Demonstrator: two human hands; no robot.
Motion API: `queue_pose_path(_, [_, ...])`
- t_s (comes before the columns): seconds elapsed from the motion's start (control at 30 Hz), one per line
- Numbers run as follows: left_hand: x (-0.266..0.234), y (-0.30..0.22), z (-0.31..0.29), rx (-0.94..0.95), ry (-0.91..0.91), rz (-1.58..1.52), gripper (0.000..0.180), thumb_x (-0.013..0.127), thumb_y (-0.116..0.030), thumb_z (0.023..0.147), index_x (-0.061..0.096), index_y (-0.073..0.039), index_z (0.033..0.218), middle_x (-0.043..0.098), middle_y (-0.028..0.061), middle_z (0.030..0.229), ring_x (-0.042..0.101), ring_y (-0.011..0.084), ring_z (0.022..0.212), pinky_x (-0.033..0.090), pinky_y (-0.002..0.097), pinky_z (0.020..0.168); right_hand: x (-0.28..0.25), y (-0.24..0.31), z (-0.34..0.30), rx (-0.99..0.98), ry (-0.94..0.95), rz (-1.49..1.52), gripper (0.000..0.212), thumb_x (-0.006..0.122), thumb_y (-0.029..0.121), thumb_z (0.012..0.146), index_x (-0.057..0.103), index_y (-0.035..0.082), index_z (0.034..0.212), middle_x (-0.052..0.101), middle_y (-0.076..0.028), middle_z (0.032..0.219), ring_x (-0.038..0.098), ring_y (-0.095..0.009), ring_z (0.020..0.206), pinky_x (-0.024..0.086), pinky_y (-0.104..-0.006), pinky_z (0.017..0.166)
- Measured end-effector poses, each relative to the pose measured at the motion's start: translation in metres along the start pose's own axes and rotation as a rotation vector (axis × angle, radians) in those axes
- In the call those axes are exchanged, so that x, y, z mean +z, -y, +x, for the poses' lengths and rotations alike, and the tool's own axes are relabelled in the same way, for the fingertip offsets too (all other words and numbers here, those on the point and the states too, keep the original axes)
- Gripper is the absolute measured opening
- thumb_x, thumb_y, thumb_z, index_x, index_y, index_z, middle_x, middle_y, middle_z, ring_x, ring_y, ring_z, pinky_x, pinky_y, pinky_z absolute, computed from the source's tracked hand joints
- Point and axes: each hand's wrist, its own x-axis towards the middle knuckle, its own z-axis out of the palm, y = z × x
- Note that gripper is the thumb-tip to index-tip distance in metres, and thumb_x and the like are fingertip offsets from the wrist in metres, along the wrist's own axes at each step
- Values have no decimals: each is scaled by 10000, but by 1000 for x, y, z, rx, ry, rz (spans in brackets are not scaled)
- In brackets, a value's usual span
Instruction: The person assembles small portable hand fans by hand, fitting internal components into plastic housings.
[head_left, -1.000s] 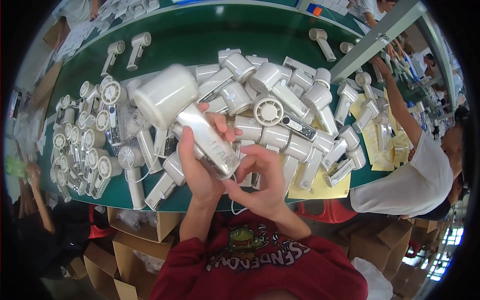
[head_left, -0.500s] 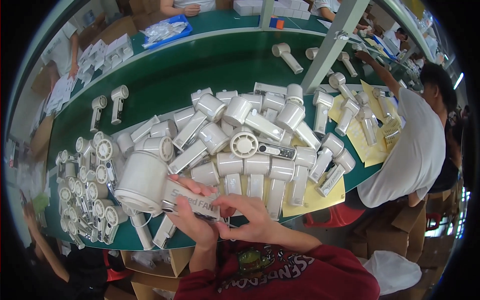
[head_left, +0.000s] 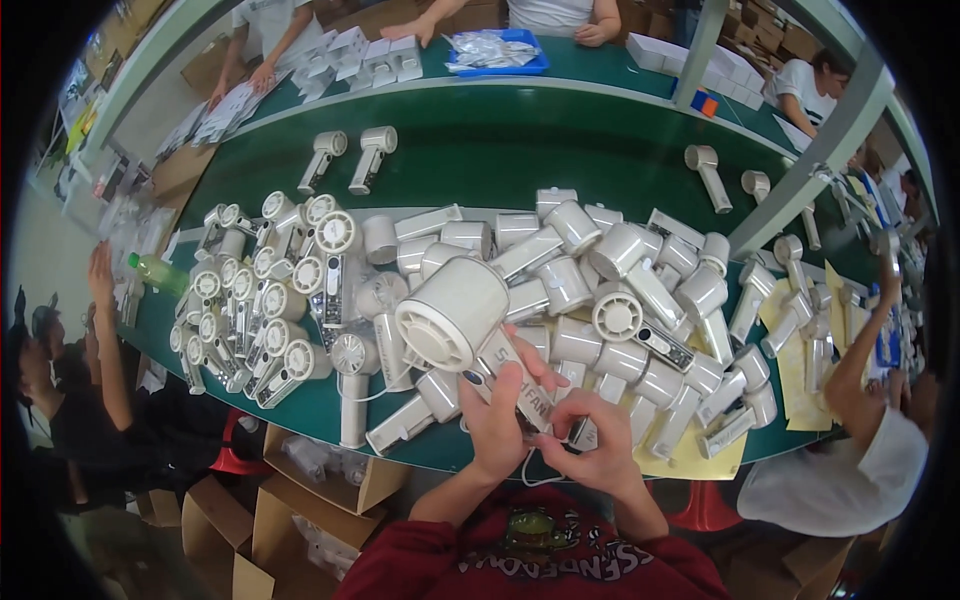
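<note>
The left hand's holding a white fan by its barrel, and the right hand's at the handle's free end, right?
Not the barrel: the head view shows the left hand holding the white fan by its handle. The right hand is indeed at the handle's free end.

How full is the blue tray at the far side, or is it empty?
Not empty: the tray holds a heap of whitish packets. Whether it is filled to capacity, I cannot tell.

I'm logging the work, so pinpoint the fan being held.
Just below the head view's centre, the fan is in the left hand, with the right hand at its lower end.
</note>
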Motion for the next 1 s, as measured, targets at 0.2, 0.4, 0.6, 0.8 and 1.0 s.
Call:
queue_pose_path(0.2, [7, 1, 3, 64, -85, 88, 342, 402, -163, 861, 327, 9, 1146, 461, 79, 796, 486, 152, 689, 476, 357, 685, 8, 6, 3, 25, -130, -39, 370, 692, 22, 632, 543, 8, 971, 558, -52, 676, 542, -120, 574, 443, -216, 534])
queue_pose_path(0.4, [7, 1, -4, 140, -101, 191, 357, 386, -263, 874, 342, -10, 1121, 440, 71, 794, 460, 151, 688, 455, 342, 669, 9, 7, 2, -16, -98, -116, 361, 684, 30, 601, 555, -16, 935, 565, -68, 704, 552, -130, 593, 446, -226, 552])
queue_pose_path(0.6, [8, 0, -6, 82, -133, 88, 362, 411, -224, 864, 334, -6, 1143, 444, 71, 805, 459, 145, 685, 458, 336, 655, 14, -4, -1, -33, -147, -122, 354, 692, 64, 565, 549, -2, 882, 523, -54, 667, 513, -125, 557, 419, -227, 522])
queue_pose_path(0.8, [4, 0, 7, 58, -86, 85, 374, 415, -231, 864, 330, -1, 1146, 450, 79, 811, 463, 157, 698, 460, 365, 659, 5, -8, 12, -257, -95, -140, 277, 694, 35, 589, 551, 20, 826, 502, -57, 673, 472, -159, 541, 392, -233, 478])
queue_pose_path(1.0, [1, 2, 15, 81, -30, 49, 355, 382, -212, 868, 322, 10, 1138, 452, 99, 819, 458, 172, 722, 439, 370, 718, -8, 0, 25, -241, -134, -242, 196, 659, 17, 650, 585, 37, 830, 552, -65, 743, 561, -211, 639, 437, -283, 501])
